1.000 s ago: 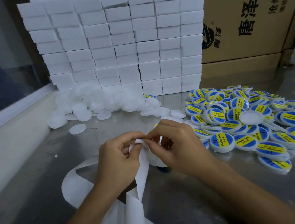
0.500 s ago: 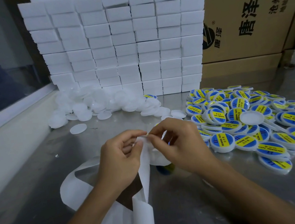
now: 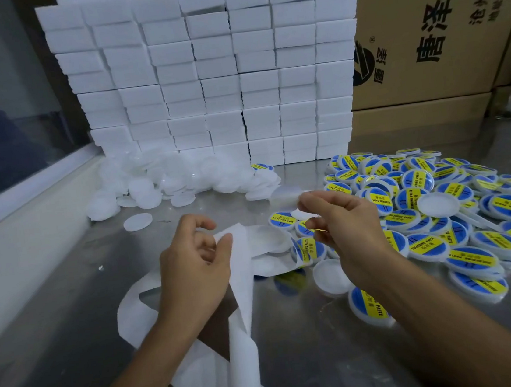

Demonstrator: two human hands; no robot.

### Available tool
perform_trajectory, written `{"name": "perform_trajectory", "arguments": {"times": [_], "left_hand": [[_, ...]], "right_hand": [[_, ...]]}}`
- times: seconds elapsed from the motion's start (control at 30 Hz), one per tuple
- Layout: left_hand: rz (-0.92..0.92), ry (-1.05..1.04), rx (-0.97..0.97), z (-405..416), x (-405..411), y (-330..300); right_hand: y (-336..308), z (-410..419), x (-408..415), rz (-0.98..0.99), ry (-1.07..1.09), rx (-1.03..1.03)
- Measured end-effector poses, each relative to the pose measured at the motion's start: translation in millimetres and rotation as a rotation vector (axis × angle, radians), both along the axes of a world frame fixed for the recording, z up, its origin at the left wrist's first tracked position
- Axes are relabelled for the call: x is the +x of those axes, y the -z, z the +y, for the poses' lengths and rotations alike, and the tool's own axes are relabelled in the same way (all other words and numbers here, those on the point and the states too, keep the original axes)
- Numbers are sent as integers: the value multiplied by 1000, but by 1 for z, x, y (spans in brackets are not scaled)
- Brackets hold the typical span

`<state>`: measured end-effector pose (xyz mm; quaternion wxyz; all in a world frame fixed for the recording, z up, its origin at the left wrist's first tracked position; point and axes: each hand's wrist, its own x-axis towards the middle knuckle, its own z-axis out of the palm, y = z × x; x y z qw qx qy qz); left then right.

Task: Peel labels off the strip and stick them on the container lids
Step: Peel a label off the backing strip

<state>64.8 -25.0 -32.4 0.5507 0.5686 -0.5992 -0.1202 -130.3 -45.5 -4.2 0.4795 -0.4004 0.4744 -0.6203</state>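
My left hand pinches the strip by its top edge, keeping it taut above the table. My right hand pinches a blurred lid up beside the labelled pile; I judge it's next for labelling.

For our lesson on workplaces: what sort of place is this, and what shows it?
Probably a small packing workshop: a metal table piled with labelled lids, stacked white blocks and shipping cartons behind.
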Motion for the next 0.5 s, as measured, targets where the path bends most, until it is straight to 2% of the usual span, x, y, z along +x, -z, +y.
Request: {"name": "perform_trajectory", "arguments": {"times": [0.07, 0.27, 0.33, 0.4, 0.5], "left_hand": [[-84, -71, -18, -2, 8, -3], [-162, -338, 49, -43, 52, -19], [-235, -355, 169, -65, 68, -20], [-323, -338, 380, -84, 83, -19], [-379, -280, 589, -100, 105, -17]], "right_hand": [[1, 0, -1, 7, 25, -7], [1, 0, -1, 79, 104, -135], [3, 0, -1, 132, 142, -221], [4, 0, -1, 189, 174, -302], [6, -1, 0, 358, 235, -422]]}}
